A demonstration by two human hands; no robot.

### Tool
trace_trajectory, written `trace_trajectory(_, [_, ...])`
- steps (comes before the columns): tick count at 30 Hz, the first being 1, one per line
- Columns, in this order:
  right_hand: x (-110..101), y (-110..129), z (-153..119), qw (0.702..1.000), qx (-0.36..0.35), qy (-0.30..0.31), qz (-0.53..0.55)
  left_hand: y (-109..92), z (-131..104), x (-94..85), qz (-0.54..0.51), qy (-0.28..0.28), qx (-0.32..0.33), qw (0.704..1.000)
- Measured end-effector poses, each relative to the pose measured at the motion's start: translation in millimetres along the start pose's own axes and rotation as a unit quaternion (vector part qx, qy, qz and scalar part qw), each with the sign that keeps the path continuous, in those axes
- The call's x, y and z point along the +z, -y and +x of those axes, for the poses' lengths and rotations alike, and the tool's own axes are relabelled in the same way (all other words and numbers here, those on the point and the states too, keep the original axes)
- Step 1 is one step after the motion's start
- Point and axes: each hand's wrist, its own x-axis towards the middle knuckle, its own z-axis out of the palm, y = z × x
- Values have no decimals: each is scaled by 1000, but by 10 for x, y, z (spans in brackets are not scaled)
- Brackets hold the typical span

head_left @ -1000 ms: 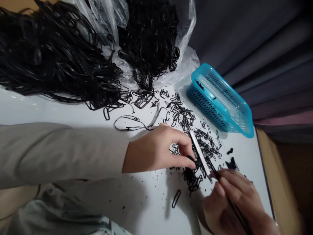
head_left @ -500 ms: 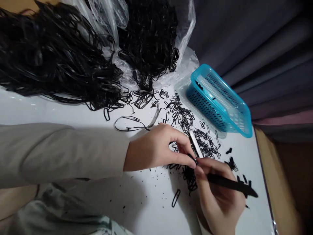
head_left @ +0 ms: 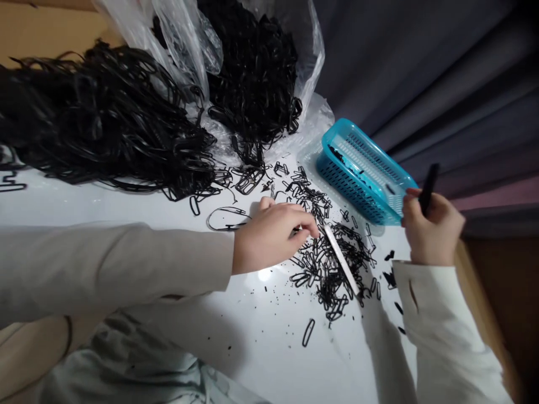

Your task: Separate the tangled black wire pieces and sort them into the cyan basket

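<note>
My left hand (head_left: 280, 233) hovers at the left side of a heap of small black loops (head_left: 311, 266), its thumb and fingers curled close together; anything between the fingertips is too small to name. At the right, my right hand (head_left: 435, 227) is wrapped round a dark, slim tool (head_left: 428, 188) that points upward. Its fingertips are at the near right end of the blue basket (head_left: 364, 196), which holds a few small black pieces. A white stick (head_left: 342, 261) lies across the heap of loops.
Large tangles of black strips (head_left: 113, 123) lie at the upper left, others (head_left: 256, 73) in a clear plastic bag (head_left: 315, 50). A single loop (head_left: 308, 333) and black crumbs dot the white table (head_left: 278, 359). Dark curtain (head_left: 421, 73) hangs behind the basket.
My right hand has moved away from my left hand, up and right to the basket, still with the dark tool. My left hand has shifted slightly left and up. The white stick now shows whole.
</note>
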Motion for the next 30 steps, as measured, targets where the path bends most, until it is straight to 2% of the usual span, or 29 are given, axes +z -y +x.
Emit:
trace_trajectory(2, [25, -37, 19, 1000, 1, -15, 10, 30, -15, 7, 44, 25, 29, 998])
trace_trajectory(5, [45, 103, -214, 997, -12, -67, 38, 45, -53, 19, 108, 49, 69, 991])
trace_trajectory(7, [43, 255, -440, 992, -40, -102, 57, 36, -72, 20, 147, 37, 86, 985])
trace_trajectory(9, [43, 381, -655, 983, -104, -144, 48, 23, -81, 11, 187, 18, 95, 978])
trace_trajectory(10, [49, 421, -751, 978, -107, -163, 71, 17, -83, 5, 207, 13, 97, 973])
trace_trajectory(11, [59, 441, -838, 978, -89, -160, 103, 13, -83, -2, 225, 10, 98, 969])
trace_trajectory(13, [86, 427, -982, 972, 3, -135, 191, 7, -81, -12, 249, 14, 92, 964])
trace_trajectory(16, [105, 331, -1116, 925, 161, -63, 339, -7, -70, -15, 233, 34, 60, 970])
trace_trajectory(18, [93, 275, -1159, 892, 209, -7, 401, -24, -57, -12, 208, 45, 34, 977])
trace_trajectory(19, [83, 261, -1173, 886, 209, 9, 414, -34, -49, -11, 196, 46, 25, 979])
trace_trajectory(22, [71, 293, -1223, 905, 152, -1, 398, -63, -33, -14, 159, 25, 21, 987])
trace_trajectory(26, [118, 429, -1317, 939, 14, -41, 341, -78, -35, -25, 49, 8, -10, 999])
trace_trajectory(30, [131, 508, -1380, 934, -144, -95, 312, -53, -53, -2, -110, 30, -47, 992])
